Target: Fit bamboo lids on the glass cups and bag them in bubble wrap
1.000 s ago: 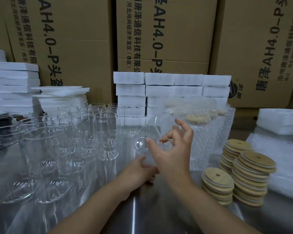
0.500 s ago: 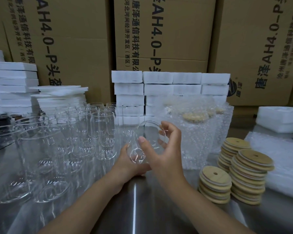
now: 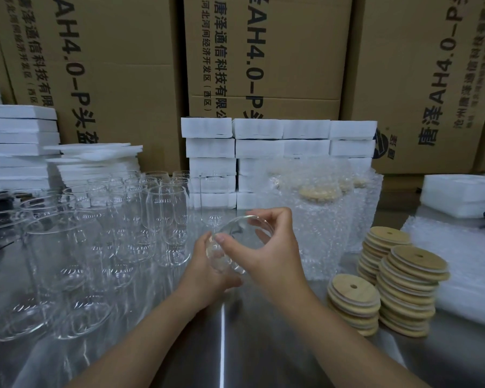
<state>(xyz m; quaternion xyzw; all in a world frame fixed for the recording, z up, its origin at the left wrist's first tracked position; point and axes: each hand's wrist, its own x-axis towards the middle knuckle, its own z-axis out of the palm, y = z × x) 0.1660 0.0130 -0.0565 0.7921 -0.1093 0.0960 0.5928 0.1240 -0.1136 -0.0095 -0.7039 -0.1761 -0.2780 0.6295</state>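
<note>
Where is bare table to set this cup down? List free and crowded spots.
Free: the bare steel table in front, between the empty glass cups on the left and the bamboo lid stacks on the right. Crowded: the bagged cups behind the held cup, the bubble wrap sheet far right.

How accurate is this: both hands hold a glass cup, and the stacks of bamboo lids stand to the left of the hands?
One slip: the head view shows the lid stacks to the right of the hands. The left hand and right hand do hold the glass cup.
</note>
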